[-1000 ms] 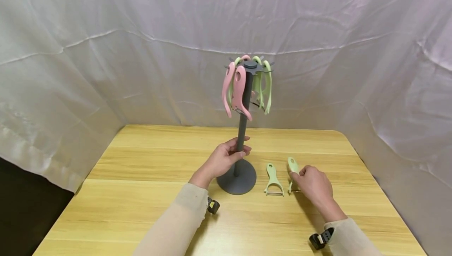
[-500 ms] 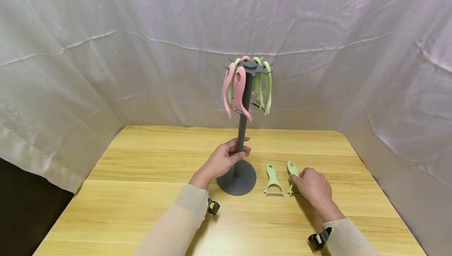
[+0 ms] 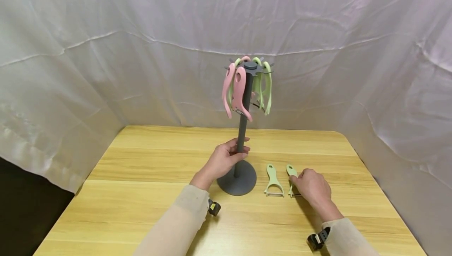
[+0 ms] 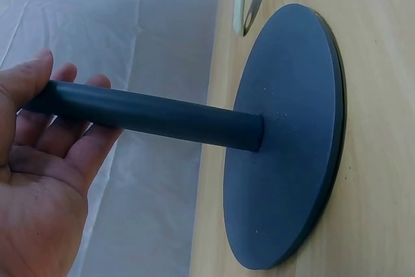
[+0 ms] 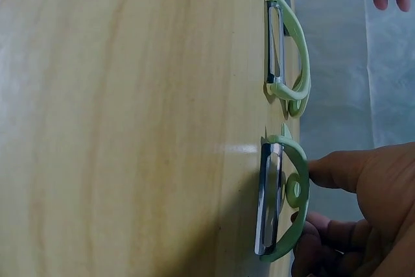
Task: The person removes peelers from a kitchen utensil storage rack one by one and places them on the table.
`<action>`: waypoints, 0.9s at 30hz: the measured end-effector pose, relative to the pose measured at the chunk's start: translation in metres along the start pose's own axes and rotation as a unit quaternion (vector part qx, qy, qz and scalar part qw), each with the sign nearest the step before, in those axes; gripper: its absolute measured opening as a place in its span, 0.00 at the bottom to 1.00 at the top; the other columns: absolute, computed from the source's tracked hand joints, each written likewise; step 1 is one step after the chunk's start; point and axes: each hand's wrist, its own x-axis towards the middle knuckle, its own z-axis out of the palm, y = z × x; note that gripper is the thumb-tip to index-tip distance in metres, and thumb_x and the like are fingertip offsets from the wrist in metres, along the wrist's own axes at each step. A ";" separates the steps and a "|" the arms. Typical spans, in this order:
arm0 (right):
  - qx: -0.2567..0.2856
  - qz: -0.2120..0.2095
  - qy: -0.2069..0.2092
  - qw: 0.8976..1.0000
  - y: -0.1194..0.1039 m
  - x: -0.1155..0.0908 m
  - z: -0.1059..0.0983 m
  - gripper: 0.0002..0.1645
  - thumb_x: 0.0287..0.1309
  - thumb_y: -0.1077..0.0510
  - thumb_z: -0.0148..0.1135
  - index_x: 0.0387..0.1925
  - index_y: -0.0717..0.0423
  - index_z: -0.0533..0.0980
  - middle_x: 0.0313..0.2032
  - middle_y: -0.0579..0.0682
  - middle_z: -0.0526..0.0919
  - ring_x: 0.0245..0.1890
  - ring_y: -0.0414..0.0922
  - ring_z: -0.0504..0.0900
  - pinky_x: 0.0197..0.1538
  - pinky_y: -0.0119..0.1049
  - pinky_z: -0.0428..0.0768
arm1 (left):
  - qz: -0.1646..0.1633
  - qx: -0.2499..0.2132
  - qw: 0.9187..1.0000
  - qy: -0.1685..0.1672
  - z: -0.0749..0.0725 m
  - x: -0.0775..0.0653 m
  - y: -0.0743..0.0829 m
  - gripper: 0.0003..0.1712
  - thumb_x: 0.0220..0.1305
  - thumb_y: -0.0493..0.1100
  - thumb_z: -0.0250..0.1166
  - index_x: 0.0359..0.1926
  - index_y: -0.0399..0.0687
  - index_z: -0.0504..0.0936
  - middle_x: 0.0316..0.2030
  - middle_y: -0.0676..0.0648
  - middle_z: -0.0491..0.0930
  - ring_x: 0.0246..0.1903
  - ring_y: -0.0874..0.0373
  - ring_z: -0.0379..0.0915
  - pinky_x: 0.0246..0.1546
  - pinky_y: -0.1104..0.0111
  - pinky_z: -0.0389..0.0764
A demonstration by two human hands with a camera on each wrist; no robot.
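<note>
Well, one stand (image 3: 243, 128); two green peelers (image 3: 272, 173) beside it.

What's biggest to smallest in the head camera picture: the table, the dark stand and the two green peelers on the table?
1. Table
2. Dark stand
3. Free peeler, held peeler: unsure; they look alike, but the right hand hides part of the held one.

From above and in front of the stand (image 3: 243, 128), the head view faces forward and down. Both wrist views are low and turned sideways: the left close to the stand's base (image 4: 292, 192), the right farther from it, sharing two peelers (image 3: 272, 175) with the head view.
</note>
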 end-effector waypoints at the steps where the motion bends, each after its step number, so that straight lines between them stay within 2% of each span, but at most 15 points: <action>1: 0.001 -0.001 0.001 1.000 0.000 0.000 0.000 0.23 0.69 0.40 0.62 0.28 0.53 0.79 0.25 0.49 0.80 0.23 0.46 0.75 0.23 0.39 0.70 | 0.002 0.002 1.000 0.000 0.000 0.000 0.000 0.26 0.73 0.39 0.69 0.68 0.62 0.80 0.51 0.50 0.89 0.53 0.57 0.87 0.57 0.58 0.86; 16: 0.001 0.001 0.007 1.000 0.000 0.000 0.002 0.25 0.69 0.41 0.61 0.19 0.49 0.72 0.18 0.46 0.72 0.20 0.44 0.68 0.22 0.38 0.65 | 0.003 -0.005 1.000 -0.012 -0.002 -0.001 0.001 0.24 0.75 0.39 0.67 0.67 0.62 0.80 0.53 0.49 0.89 0.55 0.56 0.87 0.58 0.58 0.85; 27: 0.000 0.004 0.008 1.000 0.000 0.002 0.002 0.26 0.68 0.40 0.61 0.18 0.49 0.71 0.17 0.46 0.72 0.20 0.44 0.69 0.22 0.39 0.65 | 0.006 -0.005 1.000 -0.026 -0.004 0.000 0.002 0.23 0.77 0.36 0.63 0.68 0.56 0.79 0.54 0.47 0.88 0.57 0.55 0.86 0.59 0.59 0.84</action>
